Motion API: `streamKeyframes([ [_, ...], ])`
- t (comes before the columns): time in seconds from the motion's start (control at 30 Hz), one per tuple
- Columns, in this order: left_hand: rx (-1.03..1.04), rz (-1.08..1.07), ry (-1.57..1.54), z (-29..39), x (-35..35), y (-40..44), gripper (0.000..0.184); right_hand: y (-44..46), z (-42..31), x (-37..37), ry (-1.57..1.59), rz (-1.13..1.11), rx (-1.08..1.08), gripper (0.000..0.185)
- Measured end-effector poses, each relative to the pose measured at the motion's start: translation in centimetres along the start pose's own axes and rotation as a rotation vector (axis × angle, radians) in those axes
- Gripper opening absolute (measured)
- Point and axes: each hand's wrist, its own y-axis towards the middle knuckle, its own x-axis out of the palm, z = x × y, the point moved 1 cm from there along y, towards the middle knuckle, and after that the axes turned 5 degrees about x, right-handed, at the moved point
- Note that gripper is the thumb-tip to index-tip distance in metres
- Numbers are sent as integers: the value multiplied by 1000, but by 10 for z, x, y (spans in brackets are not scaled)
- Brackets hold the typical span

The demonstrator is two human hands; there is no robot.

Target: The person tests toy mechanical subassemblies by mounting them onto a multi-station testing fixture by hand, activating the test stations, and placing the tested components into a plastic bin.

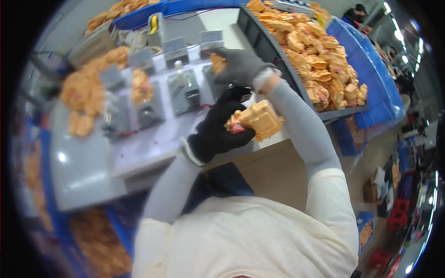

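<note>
Head view: left hand [218, 129], black-gloved, grips an orange housing [263, 119] above the worktable's [143, 160] near edge!

"And the right hand [243, 67]?"

"Grey-gloved, pinching another orange piece [217, 63] beside a blocky grey fixture [187, 92]."

"How should that housing handle?"

"Light, stiff, probably; smooth plastic could slip, thin edges could chip. Grab those boxy sides! Matching knobbly parts [320, 60] heap up in the straight-walled dark tray [273, 48]."

The light orange plastic block [264, 119] looks chunky and bumpy, with a bit of red at one end. It is tilted in the left hand [220, 125]. Another orange piece [218, 63] peeks out by the right hand [243, 67], partly hidden and blurry.
</note>
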Motion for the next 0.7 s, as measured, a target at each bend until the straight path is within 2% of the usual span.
streamKeyframes([
  [0.03,-3,-12,-27,0,-1,2,53,4,-6,-4,-30,15,32,61],
  [0.07,13,-24,-39,1,-2,3,53,5,-9,-12,-17,128,38,58],
  [0.13,1,-6,-57,3,-1,3,49,2,-15,-47,17,489,-21,57],
  [0.2,-37,-30,-56,10,-2,6,44,0,0,-89,203,564,-71,56],
  [0.23,-67,-15,15,15,-3,7,42,8,30,-105,4,781,-214,57],
  [0.3,-92,30,65,18,-4,6,44,11,82,-138,-308,773,-60,59],
  [0.33,-88,36,75,24,-5,3,44,5,104,-153,-400,539,240,59],
  [0.4,-303,116,72,38,-7,-3,44,-4,172,-160,-28,487,212,58],
  [0.43,-478,174,-30,57,-10,4,40,-16,184,-158,315,435,397,58],
  [0.47,-483,183,-23,63,-15,1,40,-28,195,-153,658,365,583,59],
  [0.53,-645,288,-96,70,-24,-8,37,-38,221,-149,237,422,620,57],
  [0.57,-666,418,-232,72,-26,-10,35,-39,223,-150,-127,424,744,55],
  [0.6,-692,492,-234,72,-29,-10,36,-42,223,-151,-493,410,847,52],
  [0.63,-636,509,-170,68,-36,-11,37,-51,178,-140,-645,557,871,49],
  [0.67,-579,524,-101,64,-44,-13,39,-57,147,-136,-790,594,754,49],
  [0.7,-595,533,-74,68,-46,-6,39,-56,139,-128,-743,677,559,44],
])
